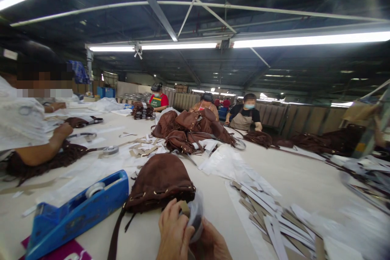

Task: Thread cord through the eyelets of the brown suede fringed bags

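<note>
A brown suede drawstring bag [158, 183] lies on the white table [292, 178] just in front of me. Low in the picture, my left hand [172, 231] is closed on a clear plastic-wrapped piece [195, 213] at the bag's mouth. My right hand [211, 243] sits right beside it, fingers curled against the same plastic piece. The bag's dark strap [115, 235] trails toward the table's near edge.
A blue tape dispenser [76, 211] sits at my left. Paper and card strips [274, 219] lie scattered on the right. A heap of brown bags [189, 128] is mid-table. A person's arm [42, 142] rests at left; other workers sit at the far side.
</note>
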A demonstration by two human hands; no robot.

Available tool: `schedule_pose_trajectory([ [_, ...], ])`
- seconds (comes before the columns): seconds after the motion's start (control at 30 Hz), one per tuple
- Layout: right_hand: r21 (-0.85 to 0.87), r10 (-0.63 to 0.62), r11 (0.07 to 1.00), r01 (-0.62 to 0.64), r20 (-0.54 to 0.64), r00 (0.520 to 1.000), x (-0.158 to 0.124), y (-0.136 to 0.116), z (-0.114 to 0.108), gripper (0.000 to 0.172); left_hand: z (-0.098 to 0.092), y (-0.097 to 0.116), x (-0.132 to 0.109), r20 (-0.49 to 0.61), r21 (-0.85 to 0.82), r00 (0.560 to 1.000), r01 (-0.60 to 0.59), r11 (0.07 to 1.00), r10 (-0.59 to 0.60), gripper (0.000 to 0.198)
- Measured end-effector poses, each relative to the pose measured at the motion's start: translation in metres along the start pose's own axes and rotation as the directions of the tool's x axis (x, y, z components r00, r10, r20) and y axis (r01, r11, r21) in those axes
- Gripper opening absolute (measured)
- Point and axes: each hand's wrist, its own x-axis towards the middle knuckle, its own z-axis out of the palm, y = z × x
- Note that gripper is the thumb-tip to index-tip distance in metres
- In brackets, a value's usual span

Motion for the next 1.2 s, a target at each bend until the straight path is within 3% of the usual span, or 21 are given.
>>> schedule_pose_trajectory([
  [0.23, 0.027, -0.036, 0.999, 0.037, -0.053, 0.998, 0.002, 0.009, 0.001, 0.034, 0.005, -0.006, -0.006, 0.046, 0.004, 0.999, 0.002, 1.0, -0.002, 0.035],
  [0.4, -0.01, 0.008, 1.0, -0.01, -0.228, 0.974, 0.005, 0.007, -0.01, 0.03, -0.001, -0.006, -0.005, 0.094, 0.005, 0.996, -0.01, 1.0, 0.01, 0.029],
  [0.53, -0.023, -0.014, 1.0, 0.009, -0.202, 0.979, 0.011, 0.007, -0.014, 0.032, 0.001, -0.005, -0.01, 0.089, -0.005, 0.99, 0.11, 0.994, -0.109, 0.021],
  [0.7, -0.035, -0.024, 0.999, 0.019, -0.149, 0.989, 0.013, 0.008, -0.002, 0.04, 0.009, -0.001, -0.016, 0.022, -0.002, 0.967, 0.255, 0.967, -0.254, 0.02],
  [0.8, -0.084, -0.057, 0.996, 0.04, -0.206, 0.977, 0.009, 0.01, 0.005, 0.039, 0.003, 0.001, -0.013, 0.026, -0.009, 0.975, 0.22, 0.976, -0.219, 0.022],
  [0.9, -0.128, -0.096, 0.99, 0.066, -0.245, 0.965, 0.004, 0.012, 0.006, 0.037, -0.008, 0.007, -0.007, 0.096, -0.021, 0.981, 0.173, 0.985, -0.17, 0.021],
  [1.1, -0.353, -0.199, 0.931, 0.093, -0.278, 0.94, -0.003, 0.009, 0.008, 0.048, -0.022, 0.02, 0.005, 0.257, -0.083, 0.914, 0.345, 0.935, -0.314, 0.019],
  [1.2, -0.45, -0.217, 0.887, 0.109, -0.197, 0.956, -0.012, -0.002, 0.009, 0.042, -0.029, 0.02, 0.014, 0.295, -0.146, 0.877, 0.433, 0.889, -0.379, 0.017],
])
